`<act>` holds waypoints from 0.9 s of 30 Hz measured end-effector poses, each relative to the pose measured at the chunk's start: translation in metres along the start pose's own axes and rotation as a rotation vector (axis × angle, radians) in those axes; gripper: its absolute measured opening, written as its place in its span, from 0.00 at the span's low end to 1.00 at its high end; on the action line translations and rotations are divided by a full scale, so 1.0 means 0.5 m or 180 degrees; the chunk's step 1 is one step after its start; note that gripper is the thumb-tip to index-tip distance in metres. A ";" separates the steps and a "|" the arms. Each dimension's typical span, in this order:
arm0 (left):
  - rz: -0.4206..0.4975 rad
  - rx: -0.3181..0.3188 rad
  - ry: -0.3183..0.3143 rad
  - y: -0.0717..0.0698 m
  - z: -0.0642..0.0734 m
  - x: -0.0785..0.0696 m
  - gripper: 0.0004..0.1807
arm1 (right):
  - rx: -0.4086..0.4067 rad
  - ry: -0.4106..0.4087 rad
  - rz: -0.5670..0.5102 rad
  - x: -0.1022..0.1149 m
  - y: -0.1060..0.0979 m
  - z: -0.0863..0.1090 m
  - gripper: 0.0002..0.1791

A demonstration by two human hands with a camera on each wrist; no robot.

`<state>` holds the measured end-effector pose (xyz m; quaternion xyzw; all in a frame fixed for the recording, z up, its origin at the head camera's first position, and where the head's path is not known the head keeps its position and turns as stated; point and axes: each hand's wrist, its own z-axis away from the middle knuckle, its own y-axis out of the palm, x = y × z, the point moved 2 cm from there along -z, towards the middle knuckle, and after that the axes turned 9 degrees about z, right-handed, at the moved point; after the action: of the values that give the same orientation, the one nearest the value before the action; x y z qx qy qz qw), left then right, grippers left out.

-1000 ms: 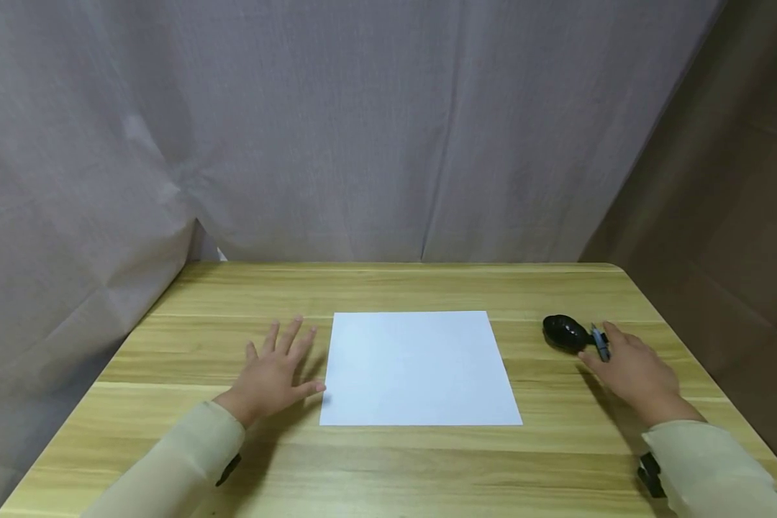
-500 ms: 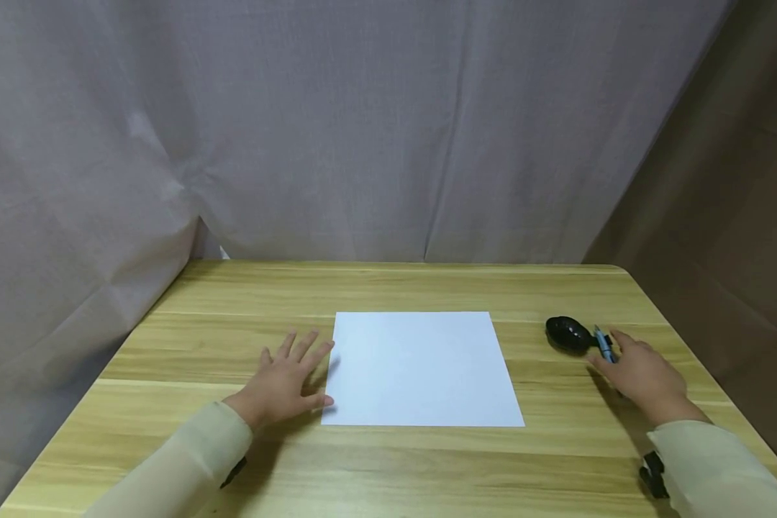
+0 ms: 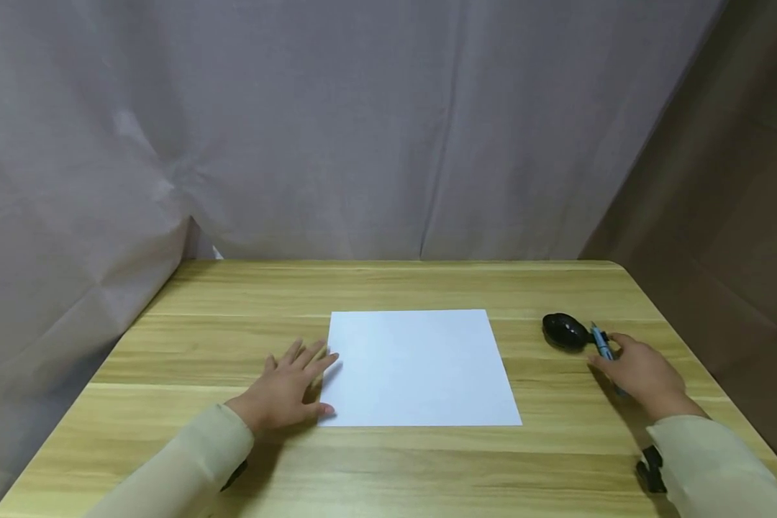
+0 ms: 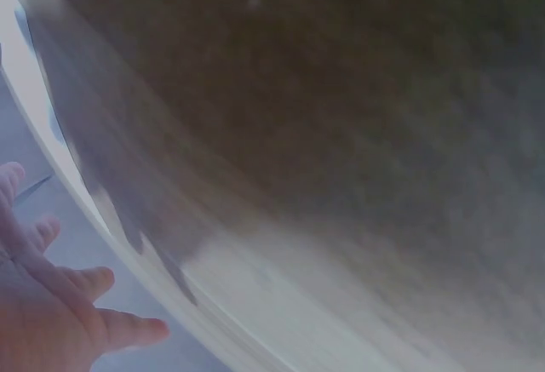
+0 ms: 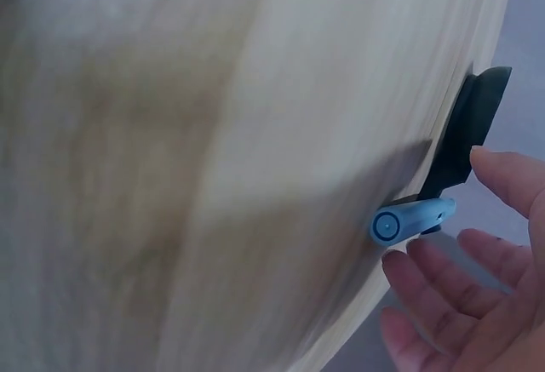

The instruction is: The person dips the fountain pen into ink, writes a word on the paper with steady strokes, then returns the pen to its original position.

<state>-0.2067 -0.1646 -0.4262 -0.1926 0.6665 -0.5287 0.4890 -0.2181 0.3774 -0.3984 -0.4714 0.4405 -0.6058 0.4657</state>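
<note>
In the head view a white sheet of paper (image 3: 421, 368) lies flat on the wooden table. My left hand (image 3: 289, 392) is over its left edge, fingers spread; whether they touch the paper is hard to tell. At the right, a light-blue pen (image 3: 602, 342) lies across the narrow end of a glossy black rounded thing (image 3: 565, 332). My right hand (image 3: 644, 375) reaches around the pen, thumb on the near side and fingers beyond. In the right wrist view a gap shows between the thumb and the blue pen (image 5: 413, 220), with bent fingertips close below it.
The wooden table (image 3: 401, 475) runs back to a grey curtain (image 3: 311, 129). A brown cloth (image 3: 732, 237) hangs along the right side. Dark devices sit at both wrists, below the sleeves.
My left hand has moved right and slightly nearer, from beside the paper to over its left edge. My right hand has closed in around the pen, which lies at a slightly different slant.
</note>
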 end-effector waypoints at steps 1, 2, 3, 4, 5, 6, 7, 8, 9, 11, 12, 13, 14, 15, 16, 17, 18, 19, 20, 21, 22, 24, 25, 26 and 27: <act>0.0010 0.0020 0.0003 0.000 0.000 0.000 0.46 | -0.0002 0.0003 -0.0003 -0.002 0.001 0.000 0.47; 0.0023 0.0045 0.0003 0.001 -0.001 -0.001 0.46 | -0.0010 0.0000 0.0001 -0.004 0.001 0.000 0.47; 0.0037 0.0067 0.0006 0.001 -0.001 -0.001 0.46 | -0.0018 -0.0004 -0.0003 -0.005 0.003 0.000 0.46; 0.0049 0.0088 0.0008 0.002 -0.002 -0.001 0.46 | -0.0020 -0.0001 -0.0008 -0.006 0.004 -0.001 0.45; 0.0063 0.0106 0.0008 0.002 -0.002 -0.002 0.45 | -0.0022 0.0001 -0.0016 -0.007 0.005 -0.001 0.45; 0.0072 0.0122 0.0012 0.002 -0.003 -0.003 0.45 | -0.0002 0.0004 -0.0027 -0.009 0.007 -0.002 0.45; 0.0074 0.0137 0.0015 0.002 -0.003 -0.004 0.45 | 0.0011 0.0011 -0.0040 -0.010 0.007 -0.002 0.45; 0.0074 0.0148 0.0013 0.002 -0.004 -0.004 0.45 | 0.0026 0.0019 -0.0060 -0.010 0.007 -0.003 0.45; 0.0079 0.0155 0.0008 0.002 -0.004 -0.005 0.45 | 0.0040 0.0032 -0.0082 -0.011 0.007 -0.003 0.45; 0.0087 0.0169 -0.0007 0.001 -0.004 -0.006 0.44 | 0.0074 0.0053 -0.0139 -0.013 0.006 -0.001 0.45; 0.0089 0.0177 -0.0015 0.001 -0.005 -0.007 0.44 | 0.0087 0.0062 -0.0179 -0.014 0.006 0.000 0.45; 0.0093 0.0184 -0.0028 0.000 -0.005 -0.007 0.44 | 0.0086 0.0071 -0.0218 -0.014 0.005 0.001 0.45; 0.0102 0.0192 -0.0040 0.000 -0.005 -0.007 0.44 | 0.0093 0.0075 -0.0258 -0.015 0.006 0.002 0.44; 0.0107 0.0206 -0.0051 0.000 -0.005 -0.007 0.44 | 0.0097 0.0077 -0.0294 -0.016 0.006 0.002 0.43; 0.0106 0.0217 -0.0058 0.000 -0.005 -0.007 0.44 | 0.0101 0.0084 -0.0331 -0.016 0.007 0.003 0.43; 0.0109 0.0227 -0.0066 0.001 -0.005 -0.006 0.43 | 0.0103 0.0093 -0.0365 -0.017 0.007 0.003 0.42; 0.0110 0.0238 -0.0070 0.001 -0.006 -0.006 0.43 | 0.0104 0.0099 -0.0392 -0.018 0.008 0.002 0.42; 0.0113 0.0245 -0.0073 0.001 -0.006 -0.006 0.43 | 0.0105 0.0110 -0.0403 -0.019 0.008 0.002 0.41; 0.0116 0.0250 -0.0075 0.001 -0.006 -0.005 0.43 | 0.0105 0.0124 -0.0414 -0.019 0.008 0.002 0.40; 0.0116 0.0255 -0.0075 0.002 -0.006 -0.005 0.43 | 0.0107 0.0135 -0.0425 -0.019 0.008 0.001 0.40; 0.0117 0.0259 -0.0073 0.002 -0.006 -0.004 0.43 | 0.0112 0.0157 -0.0438 -0.019 0.007 0.000 0.40; 0.0114 0.0267 -0.0067 0.002 -0.005 -0.004 0.43 | 0.0128 0.0185 -0.0458 -0.020 0.006 -0.002 0.38; 0.0116 0.0271 -0.0065 0.002 -0.005 -0.003 0.43 | 0.0128 0.0201 -0.0478 -0.019 0.005 -0.002 0.37; 0.0119 0.0277 -0.0067 0.002 -0.005 -0.003 0.43 | 0.0133 0.0207 -0.0497 -0.020 0.006 -0.002 0.36; 0.0122 0.0282 -0.0069 0.002 -0.005 -0.003 0.43 | 0.0143 0.0213 -0.0523 -0.020 0.006 -0.003 0.35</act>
<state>-0.2080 -0.1618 -0.4267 -0.1637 0.6406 -0.5462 0.5143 -0.2177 0.3867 -0.4030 -0.4748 0.4020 -0.6671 0.4099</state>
